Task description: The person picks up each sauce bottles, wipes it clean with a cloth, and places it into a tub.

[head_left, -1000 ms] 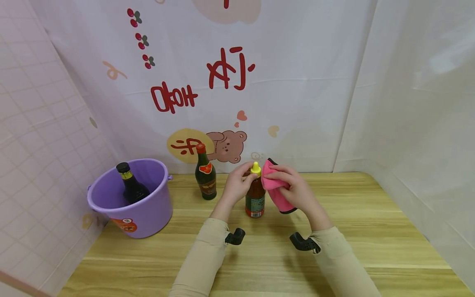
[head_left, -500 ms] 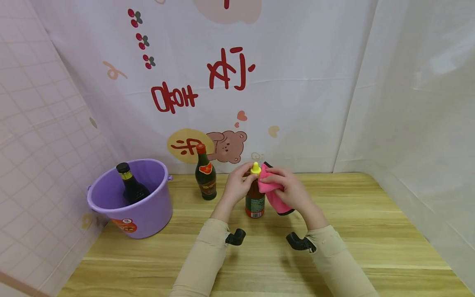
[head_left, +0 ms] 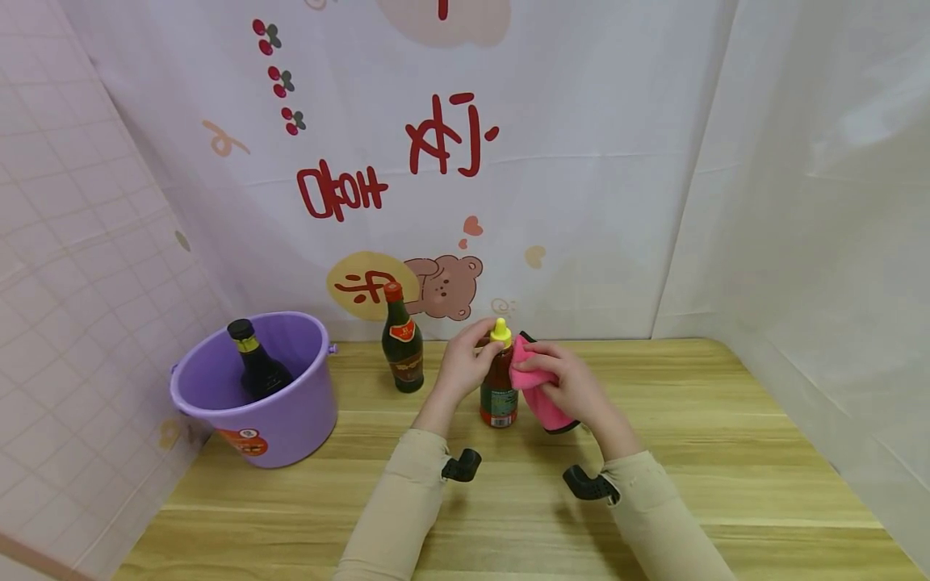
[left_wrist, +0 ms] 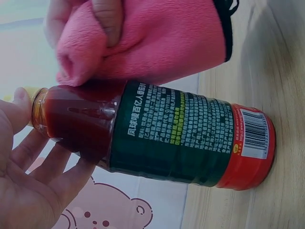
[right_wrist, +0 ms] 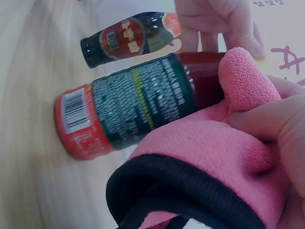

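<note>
A sauce bottle [head_left: 499,387] with red contents, a green label and a yellow nozzle cap [head_left: 500,332] stands upright on the table. My left hand [head_left: 462,361] pinches it by the neck, thumb just below the cap and fingers along the far side, as the left wrist view shows. A pink cloth [head_left: 546,407] with black edging is bunched in my right hand [head_left: 574,387]. It lies against the upper right side of the bottle. In the right wrist view, the cloth [right_wrist: 190,143] covers part of the bottle's shoulder.
A dark green bottle [head_left: 403,347] with a red cap stands behind and left of my left hand. On the left is a purple bucket [head_left: 301,420] with a black-capped dark bottle [head_left: 263,367] leaning inside. A printed sheet [head_left: 581,202] hangs behind the wooden table [head_left: 726,452].
The cloth in my right hand first moved left onto the bottle, then slid slightly down its side. My left hand and the bottle have stayed in place.
</note>
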`<state>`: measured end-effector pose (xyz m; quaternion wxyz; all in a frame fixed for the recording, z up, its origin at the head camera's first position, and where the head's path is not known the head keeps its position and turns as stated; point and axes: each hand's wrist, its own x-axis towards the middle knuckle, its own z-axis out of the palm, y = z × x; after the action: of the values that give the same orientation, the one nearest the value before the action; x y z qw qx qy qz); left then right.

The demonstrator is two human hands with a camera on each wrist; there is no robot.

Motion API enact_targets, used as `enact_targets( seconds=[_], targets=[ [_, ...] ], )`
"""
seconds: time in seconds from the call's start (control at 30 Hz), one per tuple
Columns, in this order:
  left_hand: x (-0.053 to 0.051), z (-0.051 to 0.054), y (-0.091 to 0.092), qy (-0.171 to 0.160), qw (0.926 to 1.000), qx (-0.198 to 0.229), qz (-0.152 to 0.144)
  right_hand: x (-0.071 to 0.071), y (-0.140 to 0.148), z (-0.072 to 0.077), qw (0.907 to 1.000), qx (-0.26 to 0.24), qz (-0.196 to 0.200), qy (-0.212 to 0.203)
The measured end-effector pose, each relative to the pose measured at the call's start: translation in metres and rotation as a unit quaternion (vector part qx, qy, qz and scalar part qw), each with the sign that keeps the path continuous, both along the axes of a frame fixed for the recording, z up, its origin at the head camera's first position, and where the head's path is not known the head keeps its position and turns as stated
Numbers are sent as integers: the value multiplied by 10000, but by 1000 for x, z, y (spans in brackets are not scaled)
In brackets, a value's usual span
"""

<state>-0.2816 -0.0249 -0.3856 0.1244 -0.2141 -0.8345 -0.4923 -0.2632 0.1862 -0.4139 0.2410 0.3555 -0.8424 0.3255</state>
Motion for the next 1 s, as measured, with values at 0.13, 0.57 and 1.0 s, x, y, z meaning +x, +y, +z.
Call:
enact_targets(
  seconds=[0.13,0.57,1.0],
  targets=[
    [0,0,0,-48,10000,28,6,-1,4,-9,10000,3,3,-95],
    [-1,-1,2,-22,10000,62,43,0,11,-27,9996,14,23,-277],
    [-3,4,1,-49,9999,75,45,-6,11,-53,9987,494,118,-55]
  ],
)
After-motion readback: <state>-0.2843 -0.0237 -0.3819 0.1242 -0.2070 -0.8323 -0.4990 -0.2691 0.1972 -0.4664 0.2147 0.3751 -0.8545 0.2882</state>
